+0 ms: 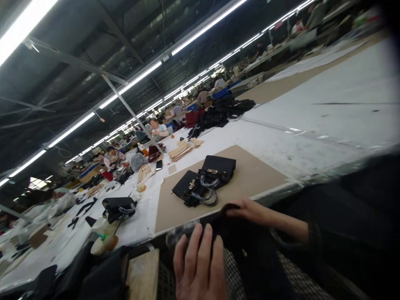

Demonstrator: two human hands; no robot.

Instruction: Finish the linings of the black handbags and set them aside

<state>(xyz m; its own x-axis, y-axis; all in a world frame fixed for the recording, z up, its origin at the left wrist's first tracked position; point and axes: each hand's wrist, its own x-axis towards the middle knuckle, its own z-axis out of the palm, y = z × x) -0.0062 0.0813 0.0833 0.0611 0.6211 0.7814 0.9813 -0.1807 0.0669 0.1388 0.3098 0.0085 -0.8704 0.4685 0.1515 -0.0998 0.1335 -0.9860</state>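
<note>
Well to the left of the brown board (250, 175), a lone black handbag (118, 207) sits on the white table (312, 121). Two pale bottles (103, 243) stand nearer the table edge than it does. Below the board's near left corner, off the table, lies a wooden block (143, 273).

Just under the board's near edge comes the left hand (200, 266). Its fingers are stretched out and slightly apart, laid flat on the black piece (246, 250) rather than closed round it. That black piece hangs below the table edge, in front of the board, over a chequered cloth (234, 273).

On the board itself two more black handbags lie touching, the nearer handbag (186, 184) flat and the farther handbag (218, 166) behind it, with clear-wrapped handles (208, 196) curling between them and the board's near edge.

Right of these, at the board's near edge, the right hand (250, 210) has its fingers curled over the top rim of the black piece, clamped on it. A dark sleeve runs off to the right.

Far beyond the board, a heap of black material (221, 112) lies on the table.
</note>
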